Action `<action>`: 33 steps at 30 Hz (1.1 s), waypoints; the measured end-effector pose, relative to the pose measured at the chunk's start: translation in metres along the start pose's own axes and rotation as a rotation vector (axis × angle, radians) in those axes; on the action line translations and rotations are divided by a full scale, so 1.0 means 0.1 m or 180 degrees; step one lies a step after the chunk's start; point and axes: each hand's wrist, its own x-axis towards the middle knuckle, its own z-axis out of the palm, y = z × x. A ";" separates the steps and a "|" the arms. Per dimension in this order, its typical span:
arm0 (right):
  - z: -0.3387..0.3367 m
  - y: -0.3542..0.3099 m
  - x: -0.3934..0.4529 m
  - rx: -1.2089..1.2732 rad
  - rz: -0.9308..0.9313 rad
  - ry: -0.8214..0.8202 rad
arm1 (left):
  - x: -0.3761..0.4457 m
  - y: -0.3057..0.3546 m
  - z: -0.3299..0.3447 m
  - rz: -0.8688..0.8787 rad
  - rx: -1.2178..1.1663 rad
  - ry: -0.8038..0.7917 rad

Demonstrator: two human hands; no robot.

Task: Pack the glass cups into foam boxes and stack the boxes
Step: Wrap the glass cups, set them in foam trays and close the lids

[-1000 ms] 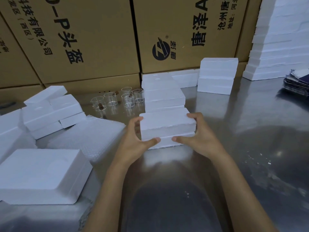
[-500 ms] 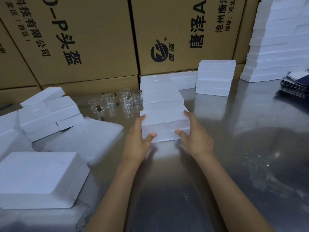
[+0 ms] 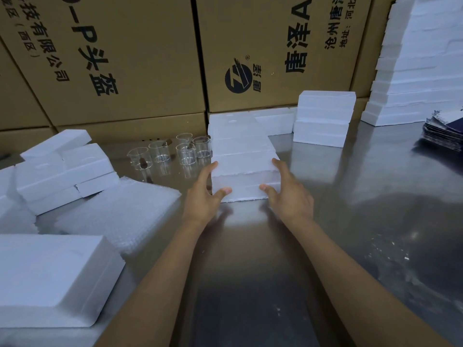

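Observation:
A closed white foam box (image 3: pixel 245 177) lies on the steel table (image 3: pixel 250 271), pushed up against a row of similar foam boxes (image 3: pixel 238 136) that runs back toward the cartons. My left hand (image 3: pixel 203 196) lies along the box's left side with straight fingers, its thumb touching the front face. My right hand (image 3: pixel 288 196) mirrors it on the right side, thumb at the front. Several empty glass cups (image 3: pixel 185 154) stand just left of the row.
Loose foam pieces (image 3: pixel 62 169) and bubble wrap (image 3: pixel 120 211) lie at the left, with a large foam box (image 3: pixel 50 276) nearer me. A two-box stack (image 3: pixel 323 118), a tall foam stack (image 3: pixel 421 71) and dark booklets (image 3: pixel 446 134) are at the right. Cartons (image 3: pixel 137 58) wall the back.
Both hands slid the foam box away from me until it met the row. Their grip has loosened, and the fingers now lie straighter along its sides.

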 end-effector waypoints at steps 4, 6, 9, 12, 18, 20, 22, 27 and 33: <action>0.03 0.02 -0.01 0.0103 -0.0083 0.0138 | -0.01 -0.08 0.03 0.0075 -0.0139 0.0047; 0.05 0.05 -0.01 0.0123 -0.0121 0.0160 | -0.01 -0.10 0.05 0.0090 -0.0148 0.0067; 0.07 0.09 -0.02 0.0200 -0.0182 0.0167 | -0.04 -0.08 0.06 0.0152 -0.0032 0.0075; 0.06 0.10 -0.05 0.0434 -0.0206 0.0177 | -0.10 -0.03 0.05 0.0388 0.0192 0.0219; 0.00 0.15 -0.09 0.2169 0.0629 0.0459 | -0.47 0.26 0.16 0.0981 0.0418 0.1001; -0.03 0.21 -0.08 0.2462 0.0867 0.0609 | -0.61 0.39 0.36 0.1222 0.0349 0.0762; -0.08 0.31 -0.03 0.2537 0.1050 0.0780 | -0.73 0.55 0.64 0.1156 0.0095 0.0249; -0.27 0.64 0.13 0.2155 0.1032 0.0792 | -0.69 0.91 1.43 0.0072 -0.0470 -0.0611; -0.42 1.04 0.53 0.1691 0.0982 0.0827 | -0.16 1.19 2.00 -0.0565 -0.0818 -0.0266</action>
